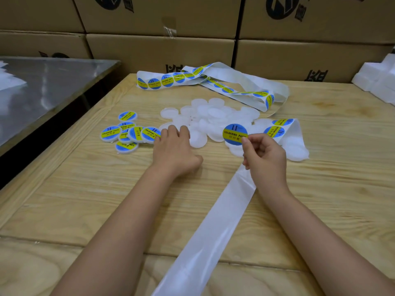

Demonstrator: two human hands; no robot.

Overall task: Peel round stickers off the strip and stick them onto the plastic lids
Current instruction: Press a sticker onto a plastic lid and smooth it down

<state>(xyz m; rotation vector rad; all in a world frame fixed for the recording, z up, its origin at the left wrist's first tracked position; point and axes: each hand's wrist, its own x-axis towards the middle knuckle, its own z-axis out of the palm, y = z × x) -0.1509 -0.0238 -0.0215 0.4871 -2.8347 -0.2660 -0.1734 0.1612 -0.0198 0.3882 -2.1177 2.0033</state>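
Sticker, round blue-and-yellow paper (pixel 235 134), pinched at its edge by right hand (pixel 264 155), just right of heap of bare translucent white plastic lids (pixel 210 118) | left hand (pixel 176 149), fingers loosely spread and holding nothing, palm down on heap's near-left edge, the nearer hand to a lid | white backing strip (pixel 213 223) runs from heap toward viewer

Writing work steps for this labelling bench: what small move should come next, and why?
Probably the left hand draws one bare lid out of the pile, since the right hand already pinches a peeled sticker in the air and no lid sits under it.
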